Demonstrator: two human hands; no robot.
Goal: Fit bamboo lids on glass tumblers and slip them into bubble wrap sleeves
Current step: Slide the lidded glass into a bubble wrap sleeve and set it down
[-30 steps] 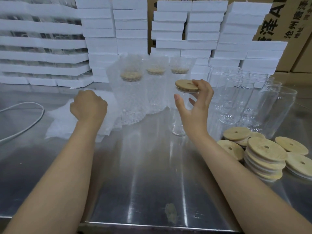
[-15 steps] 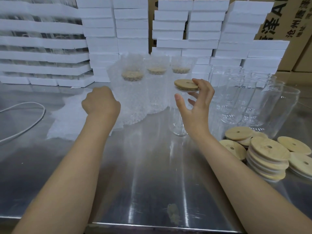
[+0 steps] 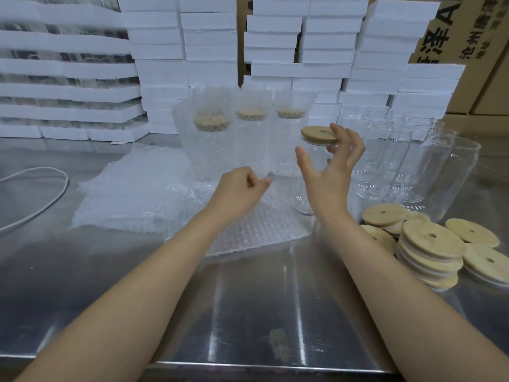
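I see a shiny steel table [image 3: 248,312], white foam blocks [image 3: 327,37] stacked behind it, and cardboard boxes [image 3: 473,45] far right.

The head camera sits above the near edge of the steel table [image 3: 248,312] and looks forward and down, wide-angle. Both forearms run up from the bottom corners to the left hand [image 3: 239,191] and right hand [image 3: 330,172], close at mid-frame. Stacked white foam boxes [image 3: 327,37] and cardboard cartons [image 3: 468,37] close off the far top.
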